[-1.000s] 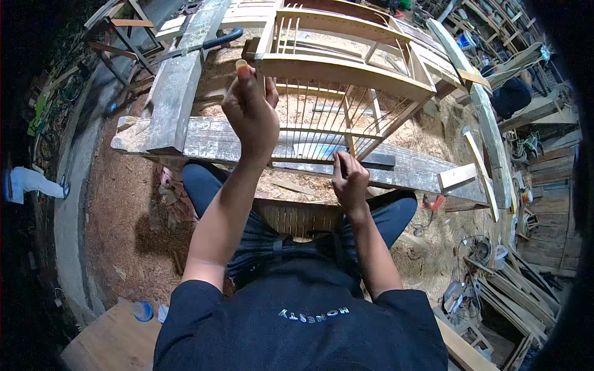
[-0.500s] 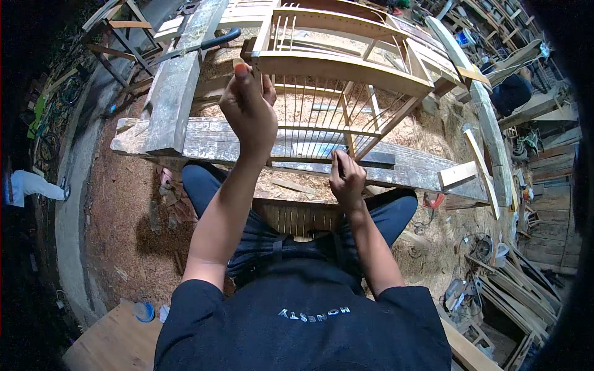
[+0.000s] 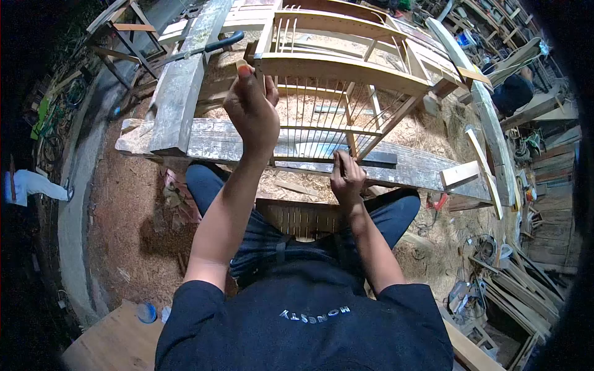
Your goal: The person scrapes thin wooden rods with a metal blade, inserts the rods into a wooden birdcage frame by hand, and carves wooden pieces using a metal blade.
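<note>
A wooden frame with thin upright rods point(image 3: 343, 66) stands over a weathered plank point(image 3: 216, 137) in front of me. My left hand point(image 3: 250, 111) is raised at the frame's left corner, its fingers closed round the corner post, thumb on top. Lower and to the right, my right hand point(image 3: 348, 175) is closed in a pinch at the frame's lower rail, near the ends of the rods. Whatever lies between those fingertips is too small to make out. Just right of that hand, a dark flat bar point(image 3: 379, 160) rests on the plank.
A saw with a dark curved handle point(image 3: 224, 42) lies on the left beam point(image 3: 179, 102). A small wood block point(image 3: 460, 174) sits at the plank's right end. Another person's legs point(image 3: 40, 185) show at far left, and a person point(image 3: 512, 93) is at upper right.
The view has shifted slightly. Both hands stay at nearly the same places on the frame, with only a small movement of the right fingers.
</note>
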`<state>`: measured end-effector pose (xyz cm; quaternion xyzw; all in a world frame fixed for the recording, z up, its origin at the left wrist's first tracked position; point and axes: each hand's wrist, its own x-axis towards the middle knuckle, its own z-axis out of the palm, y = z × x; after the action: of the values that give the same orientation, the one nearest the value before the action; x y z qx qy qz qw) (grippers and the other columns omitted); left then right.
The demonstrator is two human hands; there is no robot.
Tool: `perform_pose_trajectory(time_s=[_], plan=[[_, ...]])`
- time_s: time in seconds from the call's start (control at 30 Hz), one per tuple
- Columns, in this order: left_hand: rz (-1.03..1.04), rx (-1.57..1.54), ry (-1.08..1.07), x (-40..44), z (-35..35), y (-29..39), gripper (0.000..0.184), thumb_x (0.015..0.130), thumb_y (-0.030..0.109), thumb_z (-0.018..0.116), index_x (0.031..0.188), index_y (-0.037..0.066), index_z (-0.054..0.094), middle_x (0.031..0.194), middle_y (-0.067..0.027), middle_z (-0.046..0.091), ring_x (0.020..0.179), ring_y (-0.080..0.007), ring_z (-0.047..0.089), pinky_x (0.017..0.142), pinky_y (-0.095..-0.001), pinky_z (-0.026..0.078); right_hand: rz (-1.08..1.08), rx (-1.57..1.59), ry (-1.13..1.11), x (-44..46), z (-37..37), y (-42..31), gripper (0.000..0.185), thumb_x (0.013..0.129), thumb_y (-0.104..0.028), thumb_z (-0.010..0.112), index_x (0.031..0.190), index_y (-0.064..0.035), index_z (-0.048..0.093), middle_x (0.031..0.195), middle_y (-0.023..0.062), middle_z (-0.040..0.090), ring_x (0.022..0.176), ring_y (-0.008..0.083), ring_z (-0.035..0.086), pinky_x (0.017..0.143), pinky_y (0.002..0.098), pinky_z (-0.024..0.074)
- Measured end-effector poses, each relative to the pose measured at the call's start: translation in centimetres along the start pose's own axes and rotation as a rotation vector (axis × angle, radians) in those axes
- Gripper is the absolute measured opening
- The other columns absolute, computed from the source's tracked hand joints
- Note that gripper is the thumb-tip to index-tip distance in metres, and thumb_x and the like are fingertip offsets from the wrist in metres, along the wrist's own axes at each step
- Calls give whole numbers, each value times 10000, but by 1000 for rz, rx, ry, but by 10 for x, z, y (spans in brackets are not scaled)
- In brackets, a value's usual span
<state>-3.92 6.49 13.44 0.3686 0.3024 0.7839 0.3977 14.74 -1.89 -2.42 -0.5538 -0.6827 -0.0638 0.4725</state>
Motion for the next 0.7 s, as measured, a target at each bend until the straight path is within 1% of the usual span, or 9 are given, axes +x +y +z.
perform_pose_trajectory(time_s=[0.13, 0.27, 0.33, 0.47, 0.53, 0.57, 0.63, 0.67, 0.7], plan=[[8, 58, 10, -2, 7, 8, 484, 1049, 438, 540, 733, 90, 423, 676, 65, 371, 646, -14, 437, 738, -233, 531, 30, 61, 22, -13, 5, 5, 98, 927, -63, 674, 1019, -31, 665, 846, 150, 720, 699, 339, 705, 603, 392, 551], [8, 29, -16, -3, -1, 2, 499, 1049, 445, 537, 716, 102, 396, 656, 69, 334, 621, -12, 396, 753, -242, 532, 58, 87, 20, -19, 6, 7, 108, 933, -67, 669, 1029, -17, 678, 870, 161, 722, 746, 351, 715, 636, 394, 562], [34, 34, -1, -5, 5, 9, 507, 1049, 436, 542, 699, 110, 376, 642, 70, 319, 604, -11, 367, 735, -245, 523, 115, 125, -6, -20, 4, 6, 107, 938, -74, 665, 1015, -6, 695, 891, 163, 726, 779, 346, 721, 665, 398, 567], [24, 24, -1, -2, 5, 8, 501, 1052, 422, 543, 697, 108, 380, 648, 66, 340, 596, -13, 371, 697, -231, 499, 140, 181, -26, -10, -9, -2, 111, 942, -82, 666, 1011, -5, 707, 924, 163, 729, 806, 342, 727, 696, 392, 568], [43, 10, 34, 2, 9, 5, 514, 1051, 424, 545, 681, 111, 375, 629, 65, 348, 561, -17, 355, 625, -211, 460, 260, 234, -17, 1, -22, -14, 101, 940, -77, 676, 1005, -7, 709, 945, 159, 732, 818, 332, 732, 710, 371, 563], [46, 7, 25, 2, 10, 6, 514, 1051, 424, 545, 681, 111, 375, 629, 65, 348, 561, -17, 355, 625, -211, 460, 260, 234, -7, 4, -28, -17, 101, 940, -77, 676, 1005, -7, 709, 945, 159, 732, 818, 332, 732, 710, 371, 563], [87, 48, -14, 4, 9, 8, 545, 1047, 463, 530, 660, 114, 372, 584, 61, 339, 512, -22, 343, 563, -206, 426, 281, 303, 55, 15, -40, -22, 97, 940, -64, 680, 1017, -11, 707, 933, 144, 728, 794, 285, 735, 701, 350, 557], [116, 75, -33, 6, 8, 7, 561, 1046, 485, 518, 650, 117, 371, 560, 59, 335, 486, -26, 338, 524, -208, 403, 237, 219, 39, 24, -49, -27, 93, 940, -47, 682, 1021, -10, 707, 883, 132, 717, 749, 222, 724, 659, 323, 551], [146, 102, -51, 9, 7, 6, 577, 1045, 507, 507, 640, 119, 370, 537, 57, 332, 460, -29, 333, 485, -209, 380, 197, 284, 99, 31, -53, -28, 94, 937, -42, 686, 1024, -15, 707, 860, 125, 708, 725, 180, 711, 619, 297, 544]])
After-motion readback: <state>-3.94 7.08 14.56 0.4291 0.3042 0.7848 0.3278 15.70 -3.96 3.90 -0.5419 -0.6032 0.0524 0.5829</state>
